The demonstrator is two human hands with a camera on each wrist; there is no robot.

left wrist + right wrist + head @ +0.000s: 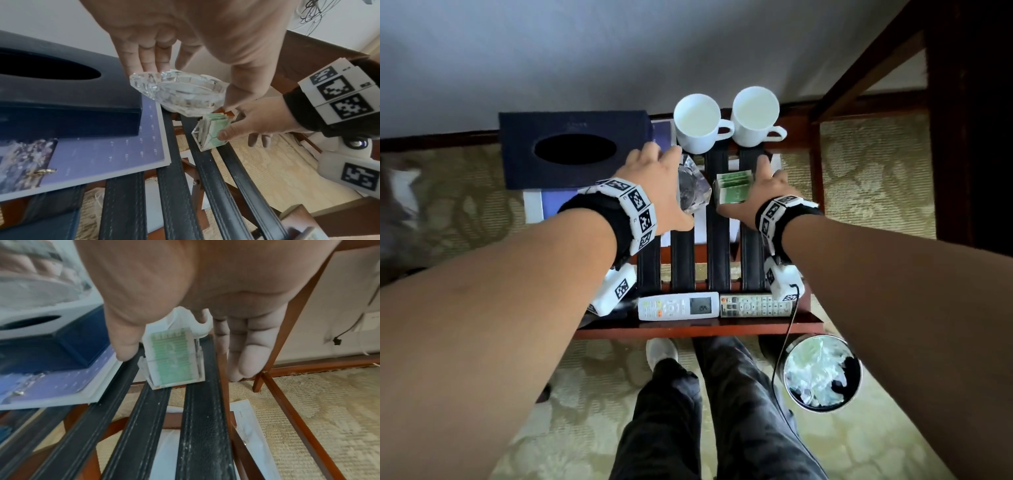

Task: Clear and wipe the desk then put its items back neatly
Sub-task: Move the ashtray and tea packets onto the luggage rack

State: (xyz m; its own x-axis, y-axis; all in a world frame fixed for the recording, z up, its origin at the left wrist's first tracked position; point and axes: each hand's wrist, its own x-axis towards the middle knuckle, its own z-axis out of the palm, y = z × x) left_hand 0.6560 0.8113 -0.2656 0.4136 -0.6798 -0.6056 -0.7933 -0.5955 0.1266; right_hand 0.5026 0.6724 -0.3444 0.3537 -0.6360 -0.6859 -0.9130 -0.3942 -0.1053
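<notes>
Left hand [205, 40]: fills upper frame; fingers [148, 61] and thumb grasping the glass ashtray [183, 94].
Ashtray: at frame centre, just above the black straps [176, 194]; probably heavy, slippery, chippable; hold by opposite rims.
Right hand [760, 195]: fingers clasp the clear card holder [732, 188], resting on straps.
Card holder: likely light, stiff; grip side walls.
Writing: green cards' print unreadable.

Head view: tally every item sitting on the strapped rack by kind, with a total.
White cups: 2
Remote controls: 2
Tissue box: 1
Glass ashtray: 1
Clear holder of green packets: 1
Purple booklet: 1
Total: 8
</notes>
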